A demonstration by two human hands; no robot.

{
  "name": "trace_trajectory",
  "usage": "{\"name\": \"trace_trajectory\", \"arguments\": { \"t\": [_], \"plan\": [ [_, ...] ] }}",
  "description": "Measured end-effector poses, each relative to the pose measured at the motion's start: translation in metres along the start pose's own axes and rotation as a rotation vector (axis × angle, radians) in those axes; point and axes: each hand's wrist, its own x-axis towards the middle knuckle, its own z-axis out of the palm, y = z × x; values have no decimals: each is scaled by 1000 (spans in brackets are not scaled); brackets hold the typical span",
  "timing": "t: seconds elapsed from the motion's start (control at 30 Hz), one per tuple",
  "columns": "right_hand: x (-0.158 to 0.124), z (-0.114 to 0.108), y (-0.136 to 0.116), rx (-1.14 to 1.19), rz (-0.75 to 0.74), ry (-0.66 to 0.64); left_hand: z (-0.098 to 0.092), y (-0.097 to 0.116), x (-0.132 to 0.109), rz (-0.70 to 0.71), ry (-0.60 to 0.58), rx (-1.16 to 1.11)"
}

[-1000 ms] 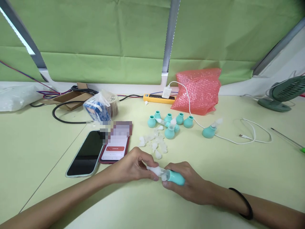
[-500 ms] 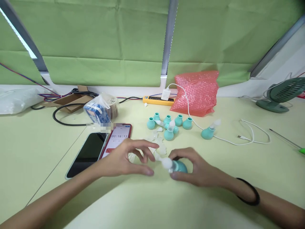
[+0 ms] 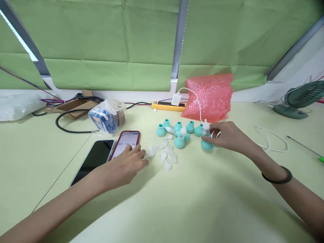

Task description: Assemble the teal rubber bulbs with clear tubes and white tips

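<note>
My right hand [image 3: 222,135] pinches a small teal squeeze bulb with a whitish nozzle [image 3: 207,145], upright at the right end of a group of bulbs. My left hand [image 3: 129,165] is palm down beside the lower end of the red-cased phone [image 3: 131,135]. Its fingers are bent and apart, and what lies beneath them is mostly hidden. Translucent white scraps [image 3: 167,164] lie just right of it. Several teal bulbs [image 3: 189,127] with open necks stand behind; a nearer bulb [image 3: 179,142] carries a whitish nozzle. Another loose nozzle [image 3: 170,129] lies among them.
A dark phone [image 3: 95,158] lies left of the red one. At the back are a plastic-wrapped package [image 3: 107,116], a yellow power strip [image 3: 164,106] and a pink bubble-wrap bag [image 3: 207,98]. A white cable [image 3: 277,135], a screwdriver [image 3: 303,146] and a green fan [image 3: 291,104] are right.
My right hand has carried its bulb away from me and rightward, now covering where another nozzled bulb stood. My left hand has drawn back left and lowered, uncovering the white scraps.
</note>
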Motion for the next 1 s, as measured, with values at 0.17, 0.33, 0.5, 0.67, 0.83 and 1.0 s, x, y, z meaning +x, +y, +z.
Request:
{"name": "trace_trajectory", "arguments": {
  "t": [0.17,0.33,0.5,0.67,0.83,1.0],
  "plan": [
    [4,5,8,-30,24,-2,0,8,9,0,47,-18],
    [3,3,13,-18,48,-2,8,11,15,33,77,-133],
    [0,-3,13,-77,-9,-38,15,14,17,-23,116,-134],
    [-1,-4,9,-96,-37,-20,21,16,20,-55,184,-19],
    [-1,2,0,-7,3,-6,22,18,21,-53,167,-65],
    [1,2,0,-11,10,28,23,23,19,-118,176,-332]
  ]
}}
